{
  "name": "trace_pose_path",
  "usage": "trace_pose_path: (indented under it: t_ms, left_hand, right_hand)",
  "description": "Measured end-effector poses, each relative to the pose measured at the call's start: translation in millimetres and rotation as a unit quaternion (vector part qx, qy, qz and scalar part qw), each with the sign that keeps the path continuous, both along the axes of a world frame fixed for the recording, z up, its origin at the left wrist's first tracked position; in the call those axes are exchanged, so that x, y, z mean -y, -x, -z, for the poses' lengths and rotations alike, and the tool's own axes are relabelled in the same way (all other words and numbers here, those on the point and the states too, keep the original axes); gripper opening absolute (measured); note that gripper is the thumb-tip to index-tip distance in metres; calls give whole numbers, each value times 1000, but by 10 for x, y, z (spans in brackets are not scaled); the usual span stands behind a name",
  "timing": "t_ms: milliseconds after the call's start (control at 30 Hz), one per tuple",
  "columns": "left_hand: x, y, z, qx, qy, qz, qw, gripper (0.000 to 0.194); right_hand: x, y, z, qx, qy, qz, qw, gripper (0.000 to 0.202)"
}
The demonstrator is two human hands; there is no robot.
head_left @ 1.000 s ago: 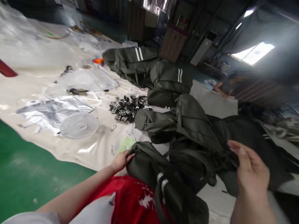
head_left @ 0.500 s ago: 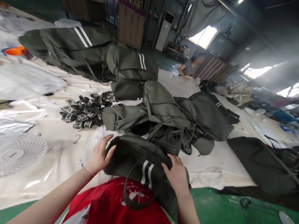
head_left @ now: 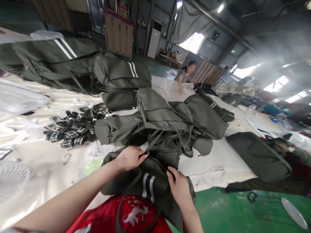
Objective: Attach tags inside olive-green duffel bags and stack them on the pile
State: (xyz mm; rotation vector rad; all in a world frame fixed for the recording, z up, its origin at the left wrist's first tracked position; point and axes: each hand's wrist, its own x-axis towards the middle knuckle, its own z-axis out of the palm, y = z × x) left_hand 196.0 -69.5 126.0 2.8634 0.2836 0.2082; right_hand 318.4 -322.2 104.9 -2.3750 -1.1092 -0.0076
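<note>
At lower centre, the striped bag (head_left: 148,186) is being handled! The left end of its opening is met by the left hand (head_left: 131,158), the right end by the right hand (head_left: 180,186); whether either hand's fingers are clamped on it cannot be told. Left of centre, straps (head_left: 73,127) are heaped.

Along the near edge of the tabletop (head_left: 206,160), I see a bag (head_left: 159,181) in smooth, matt, leather-like material. Toward the left edge I make out woven-looking straps (head_left: 73,127) and a ribbed plastic disc (head_left: 11,179). The garment (head_left: 104,213) is printed matt cloth; the floor (head_left: 218,207), smooth and faintly glossy.
</note>
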Motion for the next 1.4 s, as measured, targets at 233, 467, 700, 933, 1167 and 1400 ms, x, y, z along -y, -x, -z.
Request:
trace_pose_path:
  t_ms: [233, 467, 700, 933, 1167, 1400]
  left_hand:
    - [18, 187, 56, 48, 125, -56, 989, 37]
    - [57, 265, 130, 88, 172, -54, 980, 34]
    - [78, 281, 241, 133, 179, -65, 973, 30]
    - [87, 267, 271, 180, 199, -55, 962, 25]
    - [121, 384, 277, 177, 188, -53, 965, 26]
    - [109, 416, 306, 172, 183, -47, 967, 29]
  right_hand:
    - [-61, 110, 1, -72, -167, 64, 981, 27]
    - [164, -114, 34, 40, -197, 129, 971, 22]
    - [681, -573, -83, -18, -238, 268, 933, 36]
    - [184, -113, -138, 93, -69, 71, 991, 24]
    - [-140, 3, -65, 73, -30, 17, 997, 24]
    - [-75, -12, -45, 73, -102, 16, 992, 31]
